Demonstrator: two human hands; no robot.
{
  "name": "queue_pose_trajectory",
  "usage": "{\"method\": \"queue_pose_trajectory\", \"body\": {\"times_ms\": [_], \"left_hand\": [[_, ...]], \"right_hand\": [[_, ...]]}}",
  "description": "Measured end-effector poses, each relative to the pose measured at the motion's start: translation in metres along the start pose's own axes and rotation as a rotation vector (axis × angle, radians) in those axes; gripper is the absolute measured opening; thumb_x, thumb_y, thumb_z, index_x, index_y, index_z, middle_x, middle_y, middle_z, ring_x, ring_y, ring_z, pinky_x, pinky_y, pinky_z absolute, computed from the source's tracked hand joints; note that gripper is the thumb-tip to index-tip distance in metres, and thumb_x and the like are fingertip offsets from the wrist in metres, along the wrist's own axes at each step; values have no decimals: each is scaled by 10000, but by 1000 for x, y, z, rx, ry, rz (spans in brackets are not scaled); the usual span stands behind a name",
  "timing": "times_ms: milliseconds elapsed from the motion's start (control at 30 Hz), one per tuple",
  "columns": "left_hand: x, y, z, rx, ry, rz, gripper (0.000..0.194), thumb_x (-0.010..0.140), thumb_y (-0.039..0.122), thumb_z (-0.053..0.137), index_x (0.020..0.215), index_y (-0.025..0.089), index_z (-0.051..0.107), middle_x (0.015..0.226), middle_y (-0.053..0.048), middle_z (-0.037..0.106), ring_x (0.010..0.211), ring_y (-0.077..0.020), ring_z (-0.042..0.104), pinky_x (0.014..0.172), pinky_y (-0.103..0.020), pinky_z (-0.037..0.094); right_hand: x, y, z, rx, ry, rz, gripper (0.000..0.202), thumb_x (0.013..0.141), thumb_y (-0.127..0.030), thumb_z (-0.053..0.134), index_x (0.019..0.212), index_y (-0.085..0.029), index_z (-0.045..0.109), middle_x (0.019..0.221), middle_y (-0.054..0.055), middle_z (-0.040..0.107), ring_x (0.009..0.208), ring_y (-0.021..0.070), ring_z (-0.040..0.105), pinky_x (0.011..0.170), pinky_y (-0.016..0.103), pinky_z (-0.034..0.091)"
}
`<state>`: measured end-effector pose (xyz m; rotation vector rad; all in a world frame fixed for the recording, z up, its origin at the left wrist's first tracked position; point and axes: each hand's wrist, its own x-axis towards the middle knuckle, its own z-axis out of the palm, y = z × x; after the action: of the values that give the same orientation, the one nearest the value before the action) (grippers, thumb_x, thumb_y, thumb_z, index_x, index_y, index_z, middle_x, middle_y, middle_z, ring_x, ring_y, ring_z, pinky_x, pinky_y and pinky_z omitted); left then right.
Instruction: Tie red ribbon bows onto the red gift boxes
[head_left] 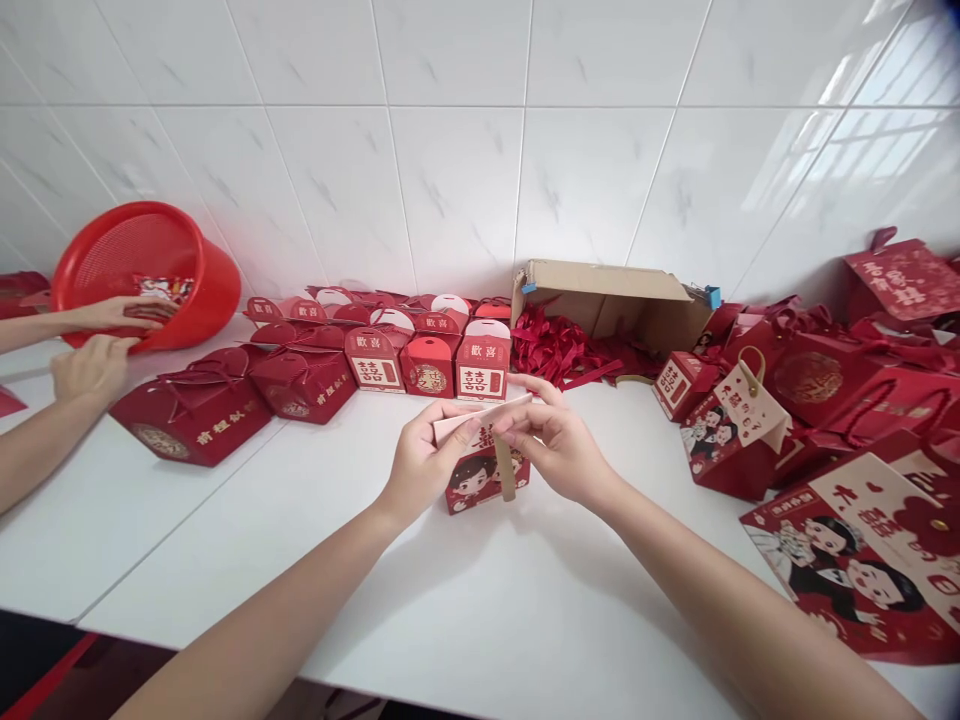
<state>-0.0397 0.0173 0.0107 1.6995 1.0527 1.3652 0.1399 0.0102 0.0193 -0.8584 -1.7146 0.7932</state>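
Note:
A small red gift box [469, 488] with cartoon figures and a pale top stands on the white table, between my two hands. My left hand [429, 455] grips the left side of its top, thumb on the front. On the right, my right hand [559, 440] pinches at the top near a tan strap [506, 470] that hangs down over the box front. The ends of my right fingers reach behind the top and are partly hidden.
Behind stand rows of red boxes [376, 360] and a cardboard box [611, 275] with red ribbons [551, 345]. Gift boxes and bags [862, 560] crowd the right. At left, another person's hands [94, 370] are at a red basket [217, 290].

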Motion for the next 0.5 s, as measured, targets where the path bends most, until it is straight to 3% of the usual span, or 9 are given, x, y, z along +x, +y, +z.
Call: {"method": "queue_pose_trajectory", "body": {"times_ms": [100, 400, 500], "left_hand": [[-2, -1, 1, 4, -14, -24, 206, 827, 375, 621, 810, 172, 595, 752, -5, 648, 713, -150, 605, 670, -254, 475], [-7, 3, 3, 88, -17, 83, 166, 849, 331, 594, 820, 168, 606, 745, 6, 626, 719, -131, 590, 692, -229, 459], [-10, 4, 2, 47, -44, 64, 176, 859, 341, 577, 828, 169, 592, 751, 0, 625, 719, -130, 590, 679, -228, 467]], "right_hand": [[-1, 1, 3, -34, 42, -9, 167, 793, -90, 575, 805, -203, 697, 1315, 109, 458, 1245, 240, 481, 790, 326, 553], [-3, 2, 12, -63, 146, -59, 151, 806, -118, 576, 786, -196, 703, 1237, 101, 508, 942, 176, 622, 668, 293, 554], [-4, 2, 12, -205, 265, -142, 60, 794, -160, 609, 813, -192, 657, 1089, 100, 556, 918, 200, 608, 652, 318, 534]]}}
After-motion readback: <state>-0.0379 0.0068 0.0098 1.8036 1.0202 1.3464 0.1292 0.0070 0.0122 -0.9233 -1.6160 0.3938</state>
